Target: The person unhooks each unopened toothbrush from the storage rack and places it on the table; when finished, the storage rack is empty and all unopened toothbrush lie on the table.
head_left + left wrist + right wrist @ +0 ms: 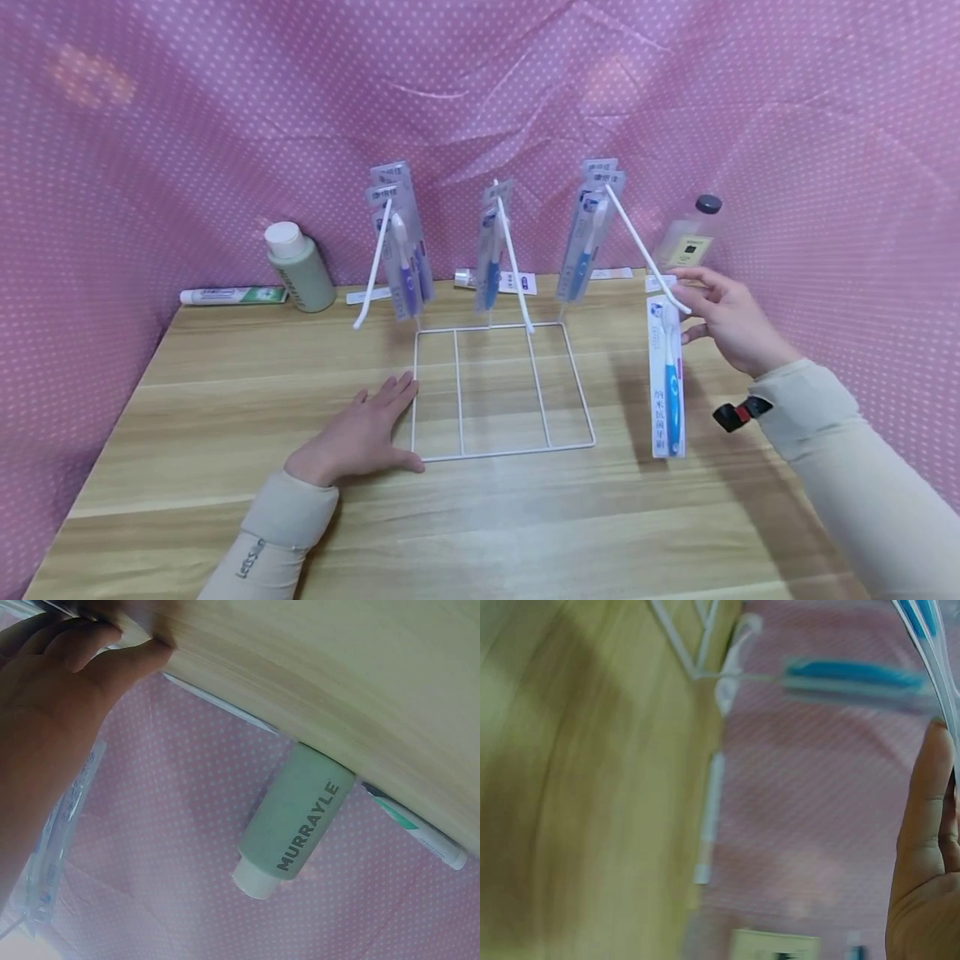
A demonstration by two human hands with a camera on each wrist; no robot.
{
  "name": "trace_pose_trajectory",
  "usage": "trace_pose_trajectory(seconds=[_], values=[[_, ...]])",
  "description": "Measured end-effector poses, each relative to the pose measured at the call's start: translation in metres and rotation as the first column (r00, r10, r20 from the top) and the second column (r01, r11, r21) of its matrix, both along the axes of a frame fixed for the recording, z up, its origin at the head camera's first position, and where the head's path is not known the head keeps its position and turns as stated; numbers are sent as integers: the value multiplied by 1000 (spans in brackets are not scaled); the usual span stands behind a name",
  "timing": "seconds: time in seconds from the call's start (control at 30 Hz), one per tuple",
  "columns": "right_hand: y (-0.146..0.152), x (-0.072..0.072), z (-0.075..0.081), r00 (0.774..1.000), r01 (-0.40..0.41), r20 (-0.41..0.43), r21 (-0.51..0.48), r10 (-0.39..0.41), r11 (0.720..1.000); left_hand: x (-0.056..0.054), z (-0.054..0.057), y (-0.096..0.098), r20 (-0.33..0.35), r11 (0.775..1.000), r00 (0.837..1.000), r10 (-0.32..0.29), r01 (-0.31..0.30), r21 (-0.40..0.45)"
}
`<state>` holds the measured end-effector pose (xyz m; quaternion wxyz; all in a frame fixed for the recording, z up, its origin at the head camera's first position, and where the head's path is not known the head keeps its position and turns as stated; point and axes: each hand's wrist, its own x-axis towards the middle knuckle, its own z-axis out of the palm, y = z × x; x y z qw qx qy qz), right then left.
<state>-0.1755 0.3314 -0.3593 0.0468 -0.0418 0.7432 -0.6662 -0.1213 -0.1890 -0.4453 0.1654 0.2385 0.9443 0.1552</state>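
Note:
My right hand (727, 321) pinches the upper part of a packaged blue toothbrush (667, 379), which hangs upright beside the tip of the right hook (641, 246). Whether the hook passes through the package's hole I cannot tell. My left hand (352, 437) lies with spread fingers on the table, touching the left side of the white wire rack's base (510, 452). Several packaged toothbrushes hang on the rack: purple ones (407, 287) at left, a blue one (492, 283) in the middle, blue ones (581, 271) at right.
A green bottle (306, 279) and a toothpaste tube (236, 296) are at the back left. Another tube (517, 283) lies behind the rack. At the back right stands a clear bottle with a black cap (708, 204). Pink dotted cloth (495, 92) hangs around the wooden table (495, 525).

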Motion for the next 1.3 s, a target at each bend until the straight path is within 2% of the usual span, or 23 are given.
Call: trace_pose_trajectory(seconds=[0.1,0.27,0.37,0.47,0.6,0.83,0.93,1.17,1.3], values=[[1,-21,-18,996,-19,86,82,12,996,0,0,0,0,1000,1000,1,-1,-3],[2,-51,-53,982,-54,191,224,10,973,0,0,0,10,1000,1000,8,-8,-5],[1,-64,-71,964,-82,264,224,20,971,0,1,1,14,1000,1000,9,-9,-10],[-1,-72,-82,949,-122,312,203,54,972,-1,0,1,15,1000,1000,11,-11,-14],[-8,-79,-88,943,-154,324,230,74,961,-1,1,1,19,1000,1000,15,-15,-13],[-16,-85,-94,940,-138,340,320,22,937,0,1,2,25,1000,1000,17,-16,-8],[-18,-86,-94,944,-124,331,398,-16,909,1,2,2,23,1000,1000,17,-17,-9],[-26,-87,-92,957,-68,268,588,-115,806,1,4,2,20,1000,1000,16,-16,-10],[-30,-88,-89,950,-35,262,631,-170,775,1,4,2,12,1000,1000,11,-11,-11]])
